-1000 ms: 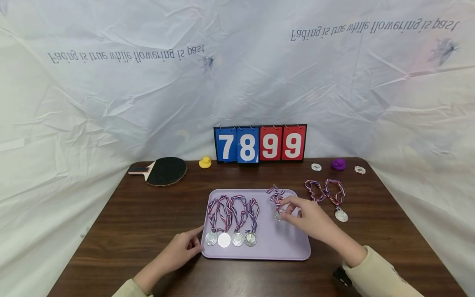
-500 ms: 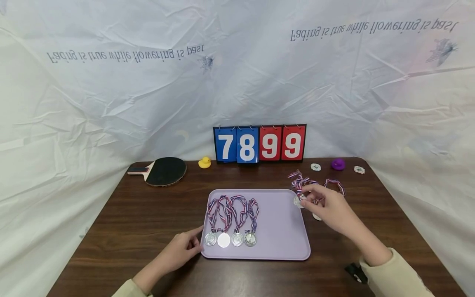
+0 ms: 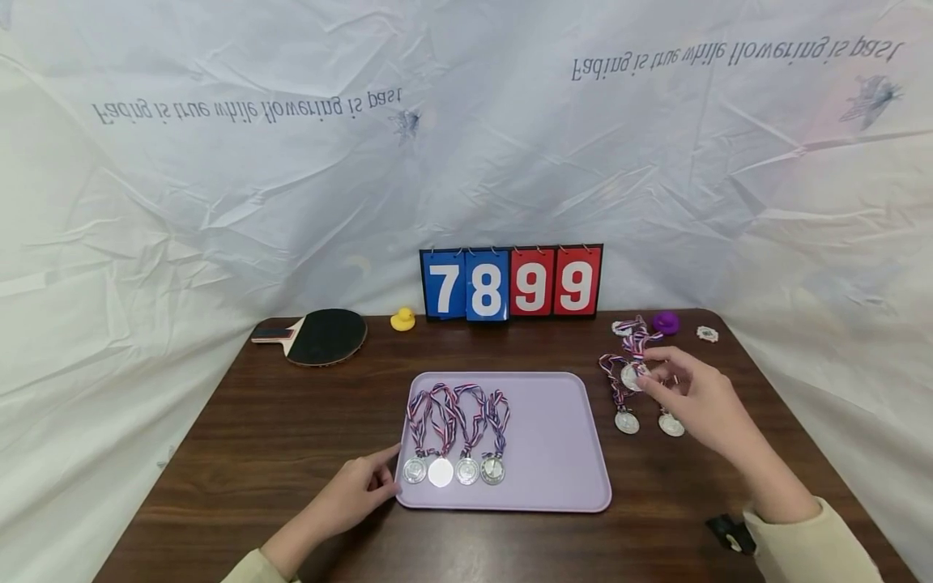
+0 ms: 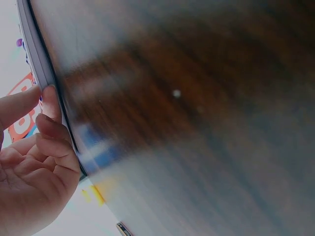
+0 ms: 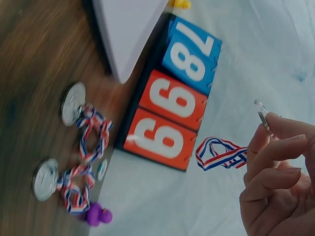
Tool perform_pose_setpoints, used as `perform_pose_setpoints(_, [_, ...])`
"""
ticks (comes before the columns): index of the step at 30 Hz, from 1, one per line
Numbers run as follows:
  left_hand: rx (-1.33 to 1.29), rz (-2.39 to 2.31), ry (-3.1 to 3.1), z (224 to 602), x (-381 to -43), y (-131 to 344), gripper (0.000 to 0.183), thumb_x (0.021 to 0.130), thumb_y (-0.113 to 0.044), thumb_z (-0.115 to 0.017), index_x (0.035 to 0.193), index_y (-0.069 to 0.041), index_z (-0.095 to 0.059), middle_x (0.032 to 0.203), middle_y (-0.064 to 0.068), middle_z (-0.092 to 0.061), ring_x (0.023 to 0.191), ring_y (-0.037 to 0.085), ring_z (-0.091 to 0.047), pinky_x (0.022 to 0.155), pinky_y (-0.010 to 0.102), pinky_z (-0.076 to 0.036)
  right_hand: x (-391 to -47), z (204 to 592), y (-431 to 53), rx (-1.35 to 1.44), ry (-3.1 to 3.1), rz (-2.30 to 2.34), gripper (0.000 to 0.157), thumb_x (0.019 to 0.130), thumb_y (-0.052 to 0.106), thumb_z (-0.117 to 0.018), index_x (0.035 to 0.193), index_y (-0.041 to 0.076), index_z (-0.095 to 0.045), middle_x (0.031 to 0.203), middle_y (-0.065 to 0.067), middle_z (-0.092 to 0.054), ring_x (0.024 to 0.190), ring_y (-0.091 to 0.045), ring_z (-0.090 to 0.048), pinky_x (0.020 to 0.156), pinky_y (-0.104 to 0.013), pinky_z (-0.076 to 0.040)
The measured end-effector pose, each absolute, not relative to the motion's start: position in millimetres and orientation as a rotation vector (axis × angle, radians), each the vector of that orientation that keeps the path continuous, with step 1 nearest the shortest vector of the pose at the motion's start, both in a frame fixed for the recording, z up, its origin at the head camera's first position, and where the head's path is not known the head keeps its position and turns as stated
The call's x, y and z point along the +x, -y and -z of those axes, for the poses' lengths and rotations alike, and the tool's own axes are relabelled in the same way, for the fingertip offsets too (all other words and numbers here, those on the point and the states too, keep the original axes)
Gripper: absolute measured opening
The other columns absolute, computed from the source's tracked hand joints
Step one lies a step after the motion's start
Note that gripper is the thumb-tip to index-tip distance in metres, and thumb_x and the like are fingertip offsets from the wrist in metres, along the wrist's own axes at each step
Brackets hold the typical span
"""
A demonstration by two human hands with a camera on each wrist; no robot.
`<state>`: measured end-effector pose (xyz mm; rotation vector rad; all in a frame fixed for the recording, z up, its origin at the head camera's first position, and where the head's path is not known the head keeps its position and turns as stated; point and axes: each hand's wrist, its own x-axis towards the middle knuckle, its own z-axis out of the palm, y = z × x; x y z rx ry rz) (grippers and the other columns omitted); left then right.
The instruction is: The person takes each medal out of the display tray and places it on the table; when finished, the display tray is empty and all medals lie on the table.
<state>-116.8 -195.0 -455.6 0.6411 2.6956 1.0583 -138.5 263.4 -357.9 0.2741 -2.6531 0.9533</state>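
My right hand pinches a silver medal between thumb and fingers, held above the table right of the tray. Its red, white and blue ribbon trails from the fingers in the right wrist view. Under and beside that hand lie two more silver medals, a nearer-left medal and a right medal, their ribbons partly covered. My left hand pinches the left edge of a lilac tray, thumb and forefinger at the rim. Several ribboned medals stand in a row on the tray's left half.
A flip scoreboard reading 78 and 99 stands at the back. Along the far edge are a table tennis paddle, a yellow duck, a purple duck and a poker chip. A black object lies beside the right sleeve.
My right hand has carried the medal from over the tray's right half rightward and away, past the tray's edge to above the other two medals. My left hand and the tray have stayed put.
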Motion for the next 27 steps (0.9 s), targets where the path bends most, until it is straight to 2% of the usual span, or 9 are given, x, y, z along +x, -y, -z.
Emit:
perform_pose_setpoints(5, [0.644, -1.061, -2.691, 455.0, -116.9, 194.4, 0.052, 0.082, -0.012, -0.064, 0.126, 0.007, -0.045, 0.067, -0.007, -0.051, 0.052, 0.003, -0.043, 0.047, 0.022, -0.038, -136.7, 357.3, -281.6, 0.233, 2.67, -0.929, 0.033, 0.082, 0.026, -0.065, 0.112, 0.015, -0.057, 0.079, 0.0, -0.062, 0.064, -0.008, -0.058, 0.053, -0.022, -0.043])
perform_pose_setpoints(11, [0.646, -1.05, -2.704, 456.0, -115.9, 194.2, 0.051, 0.081, -0.011, -0.065, 0.125, 0.007, -0.045, 0.067, -0.008, -0.051, 0.053, 0.003, -0.044, 0.048, 0.021, -0.039, -140.9, 364.3, -313.9, 0.19, 2.702, -0.912, 0.034, 0.084, 0.026, -0.063, 0.115, 0.012, -0.056, 0.081, -0.003, -0.063, 0.07, 0.002, -0.054, 0.056, -0.023, -0.041])
perform_pose_setpoints(17, [0.649, -1.055, -2.71, 456.7, -115.6, 194.1, 0.051, 0.081, -0.011, -0.065, 0.125, 0.007, -0.045, 0.066, -0.008, -0.051, 0.052, 0.003, -0.044, 0.048, 0.021, -0.039, -148.4, 380.2, -345.3, 0.204, 2.73, -1.01, 0.036, 0.086, 0.02, -0.06, 0.118, 0.005, -0.052, 0.087, -0.017, -0.063, 0.061, -0.005, -0.056, 0.05, -0.026, -0.043])
perform_pose_setpoints(24, [0.638, -1.048, -2.702, 455.5, -115.1, 193.9, 0.051, 0.081, -0.01, -0.064, 0.125, 0.008, -0.045, 0.067, -0.008, -0.051, 0.052, 0.003, -0.044, 0.048, 0.021, -0.039, -154.5, 394.2, -366.1, 0.185, 2.775, -1.043, 0.037, 0.087, 0.02, -0.058, 0.118, 0.002, -0.049, 0.076, -0.005, -0.062, 0.047, -0.012, -0.048, 0.043, -0.028, -0.038])
perform_pose_setpoints(27, [0.636, -1.049, -2.699, 454.7, -115.7, 193.6, 0.051, 0.081, -0.01, -0.064, 0.125, 0.008, -0.045, 0.067, -0.008, -0.051, 0.052, 0.003, -0.044, 0.048, 0.022, -0.039, -157.8, 398.2, -373.4, 0.165, 2.807, -1.008, 0.037, 0.088, 0.021, -0.057, 0.118, 0.001, -0.049, 0.075, -0.006, -0.061, 0.046, -0.012, -0.047, 0.042, -0.028, -0.037])
